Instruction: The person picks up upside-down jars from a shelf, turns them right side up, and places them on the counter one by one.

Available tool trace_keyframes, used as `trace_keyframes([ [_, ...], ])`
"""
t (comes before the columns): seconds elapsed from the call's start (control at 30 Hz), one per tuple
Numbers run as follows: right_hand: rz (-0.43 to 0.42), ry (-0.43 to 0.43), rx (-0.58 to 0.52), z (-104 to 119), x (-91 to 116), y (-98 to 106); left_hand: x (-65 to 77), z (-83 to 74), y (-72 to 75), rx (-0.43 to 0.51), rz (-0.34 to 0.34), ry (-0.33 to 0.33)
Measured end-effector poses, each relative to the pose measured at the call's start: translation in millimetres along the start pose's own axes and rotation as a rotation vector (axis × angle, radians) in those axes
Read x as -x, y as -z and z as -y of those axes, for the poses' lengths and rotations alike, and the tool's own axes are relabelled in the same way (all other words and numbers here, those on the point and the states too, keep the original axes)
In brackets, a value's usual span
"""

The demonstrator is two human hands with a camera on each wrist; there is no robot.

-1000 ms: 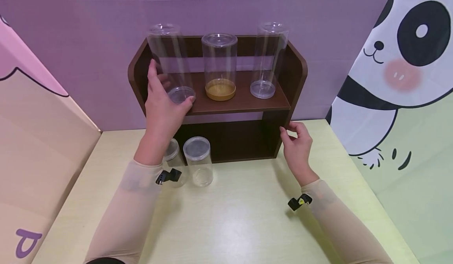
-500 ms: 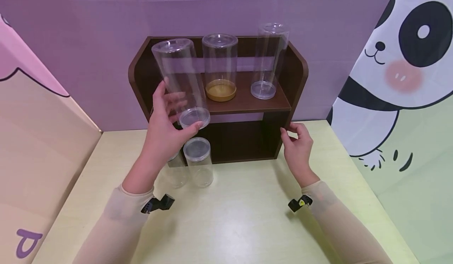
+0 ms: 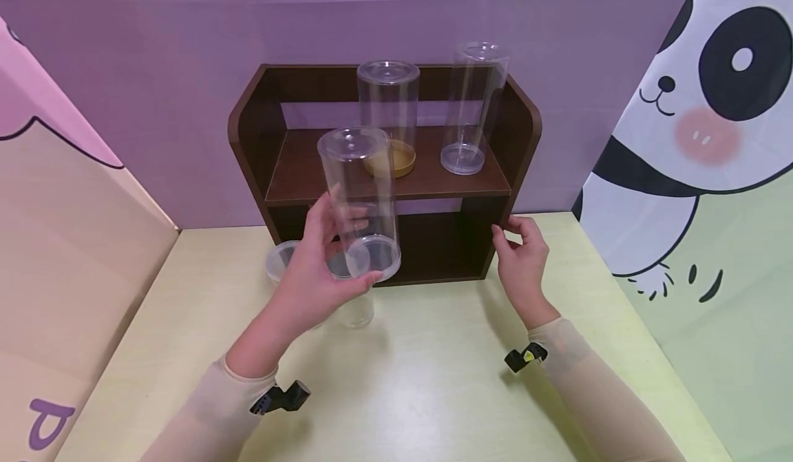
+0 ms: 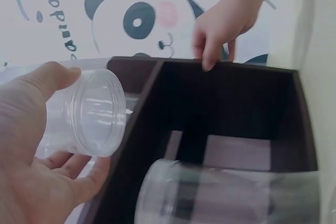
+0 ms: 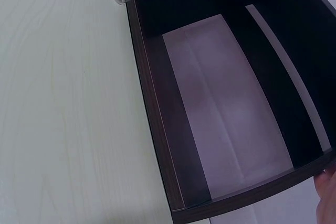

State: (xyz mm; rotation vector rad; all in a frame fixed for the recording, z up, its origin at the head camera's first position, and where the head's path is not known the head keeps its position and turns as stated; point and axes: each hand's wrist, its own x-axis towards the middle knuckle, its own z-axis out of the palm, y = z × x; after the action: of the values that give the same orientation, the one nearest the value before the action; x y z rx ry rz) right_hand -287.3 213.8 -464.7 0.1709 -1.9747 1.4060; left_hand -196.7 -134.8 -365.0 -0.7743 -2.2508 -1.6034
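My left hand (image 3: 312, 286) grips a tall clear plastic jar (image 3: 362, 186) near its lower end, thumb on one side and fingers round the other. The jar leans slightly, in front of the dark brown two-tier shelf (image 3: 294, 166). In the left wrist view, the round end of this jar (image 4: 100, 111) shows between thumb and fingers. At the shelf's right side, my right hand (image 3: 522, 266) pinches the edge of the side panel. Only a bit of that hand (image 5: 326, 195) shows at the right wrist view's edge.
On the upper tier stand a clear jar with an amber base (image 3: 396, 100), partly behind the held jar, and another clear jar (image 3: 473, 104) at right. Two lidded jars stand on the table before the shelf; the left one's lid (image 3: 280, 259) shows, and my left hand hides much of both.
My left hand has lifted the clear jar off the left of the upper tier and brought it forward, down and to the right. My right hand has stayed at the shelf's side.
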Motion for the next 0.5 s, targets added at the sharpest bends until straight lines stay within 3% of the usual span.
trace_keyframes([
  [0.5,-0.008,0.002,-0.003,-1,0,-1,33.9,20.6,-34.5,0.053,0.125,0.028],
])
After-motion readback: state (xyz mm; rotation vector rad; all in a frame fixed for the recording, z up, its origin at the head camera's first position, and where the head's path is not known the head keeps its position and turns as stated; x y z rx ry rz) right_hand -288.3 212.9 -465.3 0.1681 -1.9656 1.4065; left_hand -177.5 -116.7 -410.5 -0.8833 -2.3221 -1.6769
